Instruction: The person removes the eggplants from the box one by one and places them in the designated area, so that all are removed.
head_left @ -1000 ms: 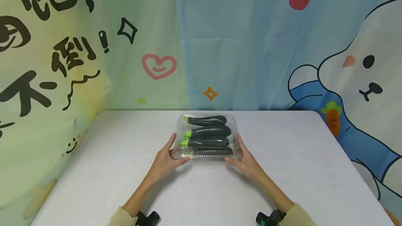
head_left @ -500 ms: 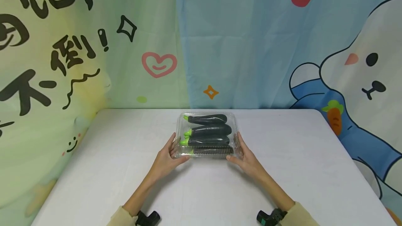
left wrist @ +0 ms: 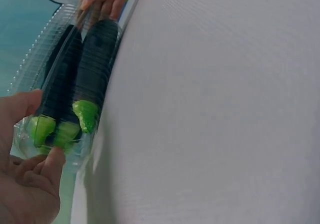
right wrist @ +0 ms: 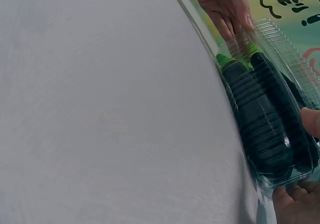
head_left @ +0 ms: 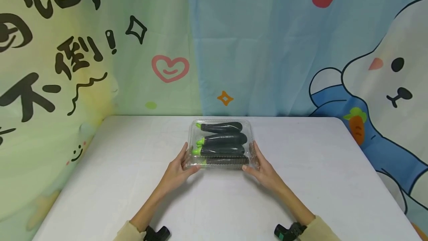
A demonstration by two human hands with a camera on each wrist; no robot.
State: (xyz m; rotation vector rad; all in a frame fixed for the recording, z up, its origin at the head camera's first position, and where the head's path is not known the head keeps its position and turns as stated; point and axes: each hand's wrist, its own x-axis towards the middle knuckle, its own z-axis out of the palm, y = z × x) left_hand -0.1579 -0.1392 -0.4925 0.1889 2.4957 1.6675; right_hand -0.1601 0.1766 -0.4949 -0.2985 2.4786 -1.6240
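One clear plastic clamshell box (head_left: 195, 135), lid down, held between two bare hands; landmark for all places below. Whether its base touches the worktop (head_left: 117, 159) or hangs just above cannot be told for certain.

Four dark eggplants (head_left: 224, 138), inside the box, lying side by side lengthwise, green caps (head_left: 200, 142) toward the box's left end; the nearest shows only through the ribbed front edge.

Left hand (head_left: 177, 168): at the box's left front corner, partly closed, thumb at the front, fingers bent along the side and underneath; has hold of the box.

Right hand (head_left: 265, 172): at the box's right front corner, likewise partly closed about the box, thumb at the front.

Two cream sleeves (head_left: 130, 231) and two black wrist cameras (head_left: 158, 233): well in front of the box.

One printed curtain (head_left: 240, 66): behind the box.

Handling note: thin plastic probably flexes, so even, light pressure from both corners seems best; support from below, level carriage to stop the eggplants sliding, thumbs off the lid's edge lest it pop.
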